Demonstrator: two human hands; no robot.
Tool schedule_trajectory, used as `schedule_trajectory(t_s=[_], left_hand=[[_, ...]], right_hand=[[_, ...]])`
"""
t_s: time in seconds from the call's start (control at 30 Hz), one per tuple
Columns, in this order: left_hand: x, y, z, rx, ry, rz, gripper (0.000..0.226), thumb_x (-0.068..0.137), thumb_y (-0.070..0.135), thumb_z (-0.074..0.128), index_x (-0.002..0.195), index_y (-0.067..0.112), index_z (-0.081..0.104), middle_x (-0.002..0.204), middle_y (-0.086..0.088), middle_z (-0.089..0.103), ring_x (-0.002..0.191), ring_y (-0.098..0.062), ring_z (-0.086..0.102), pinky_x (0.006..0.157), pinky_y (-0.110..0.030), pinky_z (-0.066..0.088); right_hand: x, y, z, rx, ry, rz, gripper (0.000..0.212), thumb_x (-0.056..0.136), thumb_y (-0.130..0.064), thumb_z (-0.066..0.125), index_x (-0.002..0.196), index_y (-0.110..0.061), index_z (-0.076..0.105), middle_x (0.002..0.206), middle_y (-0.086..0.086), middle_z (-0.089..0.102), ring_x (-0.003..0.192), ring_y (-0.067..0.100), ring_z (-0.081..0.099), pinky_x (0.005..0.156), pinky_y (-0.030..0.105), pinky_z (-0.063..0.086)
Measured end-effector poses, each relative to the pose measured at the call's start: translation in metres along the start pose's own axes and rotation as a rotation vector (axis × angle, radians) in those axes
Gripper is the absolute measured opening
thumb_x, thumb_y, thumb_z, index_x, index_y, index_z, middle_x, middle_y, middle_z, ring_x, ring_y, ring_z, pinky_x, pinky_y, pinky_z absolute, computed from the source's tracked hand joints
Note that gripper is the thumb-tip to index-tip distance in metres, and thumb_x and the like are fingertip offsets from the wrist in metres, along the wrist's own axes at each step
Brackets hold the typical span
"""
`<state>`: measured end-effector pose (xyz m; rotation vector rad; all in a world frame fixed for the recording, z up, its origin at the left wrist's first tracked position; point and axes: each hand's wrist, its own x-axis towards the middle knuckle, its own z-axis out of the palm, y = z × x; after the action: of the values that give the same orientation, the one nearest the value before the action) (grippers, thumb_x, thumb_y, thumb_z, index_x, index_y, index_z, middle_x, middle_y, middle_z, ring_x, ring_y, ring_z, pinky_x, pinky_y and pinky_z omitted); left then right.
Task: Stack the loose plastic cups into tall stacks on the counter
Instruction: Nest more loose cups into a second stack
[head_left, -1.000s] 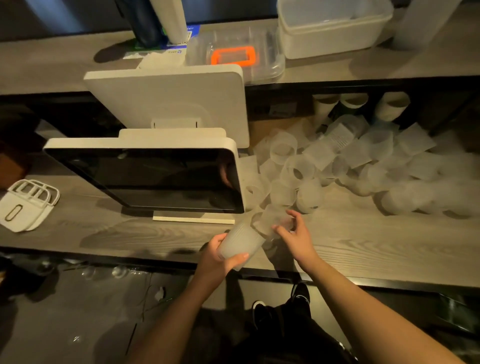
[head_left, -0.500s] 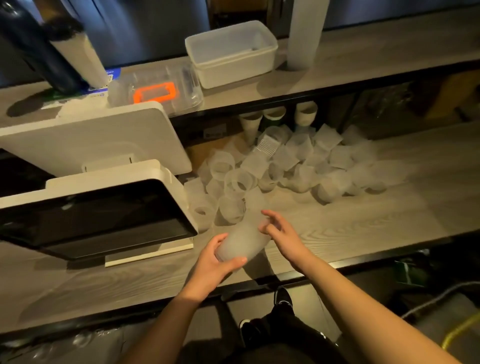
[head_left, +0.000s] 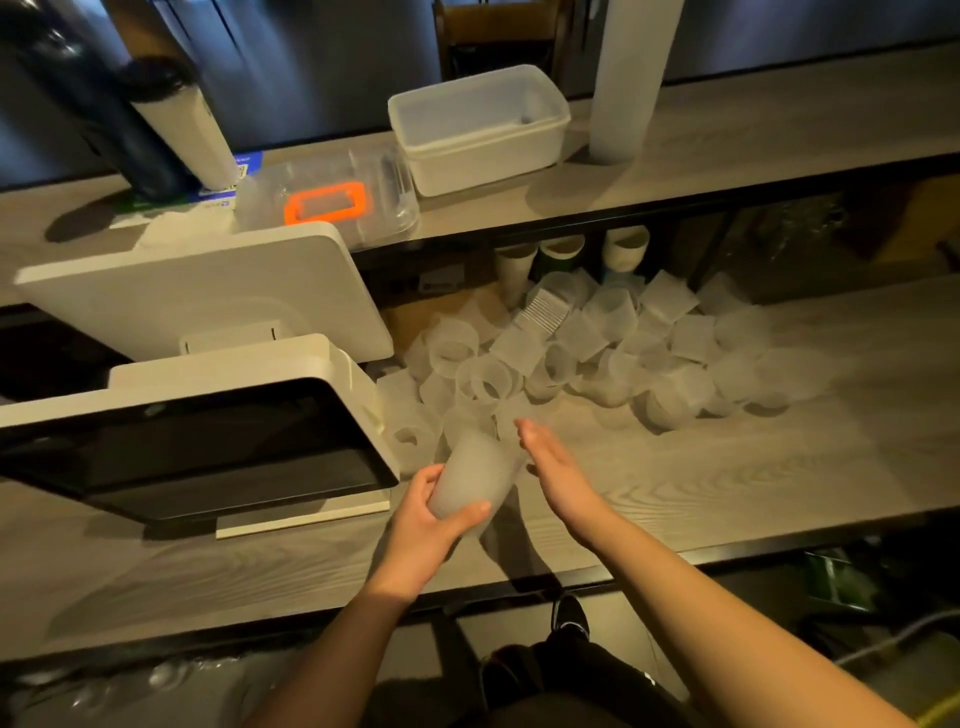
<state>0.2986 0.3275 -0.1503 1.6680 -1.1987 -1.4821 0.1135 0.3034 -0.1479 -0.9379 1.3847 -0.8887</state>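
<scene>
While the left hand (head_left: 422, 530) gripped a short stack of frosted plastic cups (head_left: 475, 480), thumb wrapped across its near side and fingers curled behind, the stack was held tilted above the front part of the wooden counter (head_left: 727, 483), its far end leaning away and toward the right. How many cups were nested in it could not be told. The right hand (head_left: 558, 470) was flat and empty, fingers straight and together, set just beside the stack's right edge; whether the palm touched the stack could not be told.

The heap of loose frosted cups (head_left: 597, 358) lay on the counter beyond both hands, spread from the point-of-sale terminal (head_left: 208, 441) rightward. Most lay on their sides, mouths facing various ways, many touching or overlapping. One ribbed clear cup (head_left: 543, 312) lay near the back of the heap. Behind the heap, under the upper shelf (head_left: 753, 150), stood three paper cups (head_left: 566, 254), upright.

The terminal stood at the left of the counter, dark screen tilted up, a white rear panel (head_left: 208, 291) behind it. On the upper shelf: a white rectangular tub (head_left: 480, 130), a clear lidded box with an orange handle (head_left: 324, 205), a tall white cup stack (head_left: 631, 78) to the right of the tub, and a dark bottle (head_left: 83, 104) at the left. Dark trousers and one shoe (head_left: 571, 618) showed below the counter edge.
</scene>
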Motion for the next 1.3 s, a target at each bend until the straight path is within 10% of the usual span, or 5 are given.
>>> schedule_trajectory(t_s=[0.4, 0.7, 0.93, 1.13, 1.3], left_hand=[[0.015, 0.003, 0.008, -0.143, 0.184, -0.151, 0.075, 0.049, 0.052, 0.085, 0.114, 0.036, 0.049, 0.12, -0.003, 0.061, 0.105, -0.022, 0.063, 0.086, -0.053, 0.057], [0.026, 0.017, 0.008, -0.035, 0.182, -0.087, 0.083, 0.054, 0.053, 0.082, 0.125, 0.035, 0.044, 0.123, 0.004, 0.057, 0.107, -0.016, 0.061, 0.085, -0.046, 0.059], [0.044, 0.041, 0.026, 0.073, 0.106, 0.004, 0.072, 0.054, 0.055, 0.084, 0.116, 0.052, 0.049, 0.12, 0.013, 0.057, 0.104, -0.015, 0.061, 0.079, -0.047, 0.061], [0.054, 0.066, 0.047, 0.142, 0.051, 0.053, 0.07, 0.055, 0.044, 0.083, 0.116, 0.045, 0.048, 0.119, 0.013, 0.052, 0.101, -0.009, 0.058, 0.068, -0.016, 0.052], [0.062, 0.076, 0.069, 0.077, 0.041, 0.03, 0.076, 0.047, 0.051, 0.085, 0.114, 0.047, 0.049, 0.119, 0.009, 0.053, 0.102, -0.016, 0.061, 0.079, -0.043, 0.06]], right_hand=[[0.095, -0.029, 0.01, -0.564, 0.075, -0.276, 0.105, 0.075, -0.046, 0.084, 0.156, -0.014, 0.026, 0.156, 0.006, 0.034, 0.145, 0.021, 0.03, 0.116, 0.034, 0.028], [0.102, -0.045, -0.012, -0.227, 0.168, -0.22, 0.064, 0.088, -0.033, 0.073, 0.144, -0.018, 0.046, 0.132, 0.004, 0.053, 0.12, 0.016, 0.052, 0.102, 0.033, 0.047], [0.085, -0.068, -0.065, -0.145, -0.09, -0.155, 0.039, 0.092, -0.027, 0.068, 0.13, -0.023, 0.059, 0.117, -0.004, 0.06, 0.111, 0.008, 0.056, 0.093, 0.023, 0.047], [0.086, -0.071, -0.09, -0.19, -0.136, -0.172, 0.038, 0.088, -0.024, 0.07, 0.125, -0.019, 0.061, 0.109, -0.007, 0.06, 0.092, -0.014, 0.053, 0.079, 0.005, 0.041], [0.081, -0.063, -0.087, -0.17, -0.15, -0.195, 0.054, 0.086, -0.058, 0.064, 0.126, -0.023, 0.06, 0.12, -0.003, 0.059, 0.111, -0.002, 0.052, 0.092, 0.01, 0.038]])
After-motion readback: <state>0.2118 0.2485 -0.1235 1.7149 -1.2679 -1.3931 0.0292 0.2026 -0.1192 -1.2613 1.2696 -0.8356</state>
